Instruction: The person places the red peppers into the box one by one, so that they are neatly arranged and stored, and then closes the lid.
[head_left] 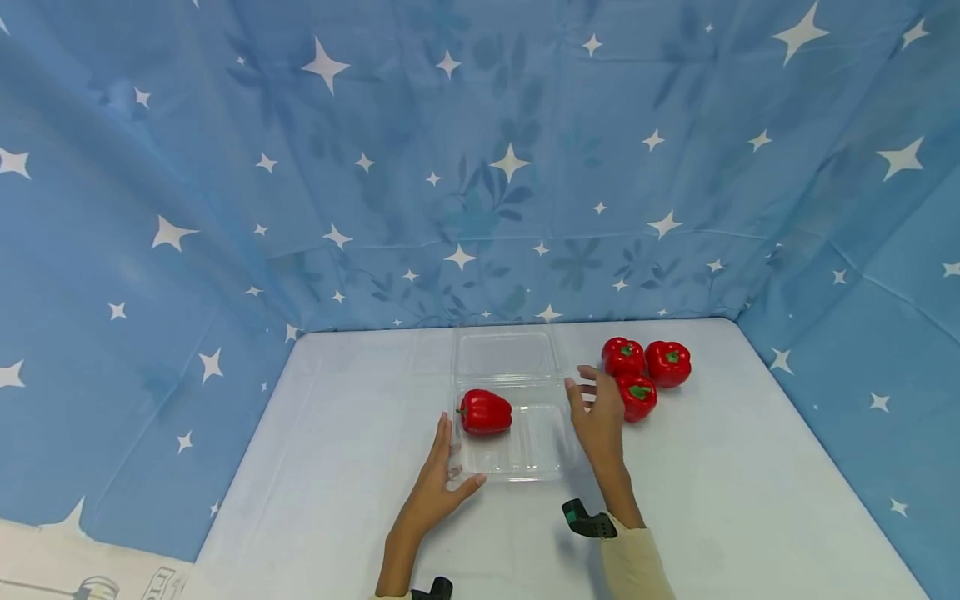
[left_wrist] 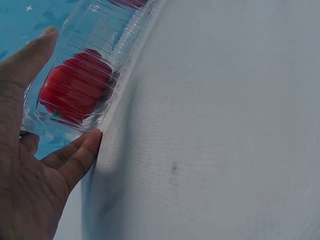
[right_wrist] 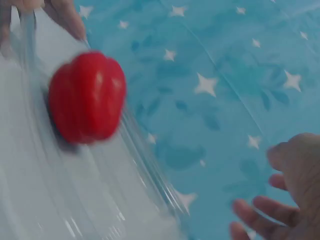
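Note:
A clear plastic clamshell box (head_left: pixel 525 442) lies with its lid (head_left: pixel 504 354) folded back. One red bell pepper (head_left: pixel 486 412) lies on its side in the left part of the box; the right part shows bare plastic. My left hand (head_left: pixel 433 492) rests along the box's left front corner, thumb spread and fingers fairly straight, as the left wrist view also shows at the plastic wall (left_wrist: pixel 75 125). Holding nothing, my right hand (head_left: pixel 600 417) is above the table between the box and a group of three red bell peppers (head_left: pixel 636 397), its fingers loosely bent.
The peppers stand together at the back right of the white table (head_left: pixel 697 500). A blue star-patterned curtain (head_left: pixel 480 200) rises behind the table and along both sides. Printed pale fabric (head_left: pixel 90 575) shows at the lower left. A dark band (head_left: pixel 588 521) sits at the right wrist.

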